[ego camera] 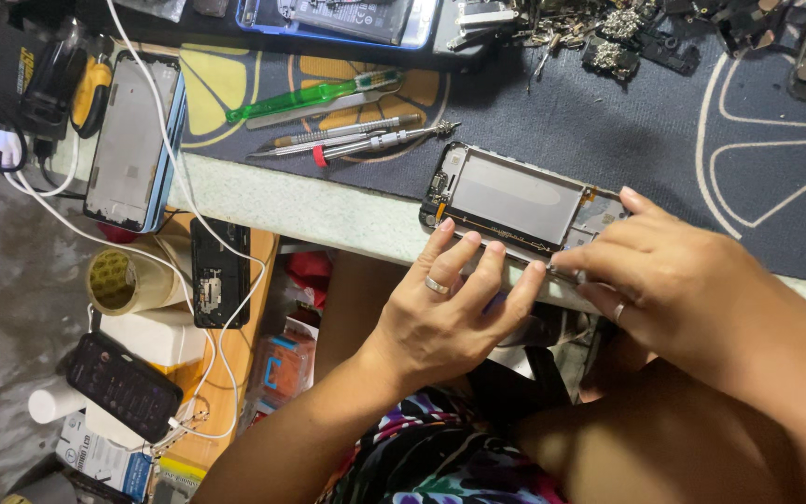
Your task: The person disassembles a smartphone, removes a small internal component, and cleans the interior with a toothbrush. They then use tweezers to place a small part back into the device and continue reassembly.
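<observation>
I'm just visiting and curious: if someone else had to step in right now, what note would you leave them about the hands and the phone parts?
Left hand: fingertips pressing the near edge of the opened phone frame, ring on one finger.
Right hand: fingers pinching the frame's right end at the table edge.
The frame lies open, inner side up, on the dark mat.
Screwdrivers and a green-handled tool lie unused behind it.
Another phone frame lies at the left.
Done: phone opened. Left: cannot tell from this view.

You see dark blue mat (608, 140) with white line pattern, green tool (314, 93), yellow tape roll (123, 280), silver phone frame (515, 201).
</observation>
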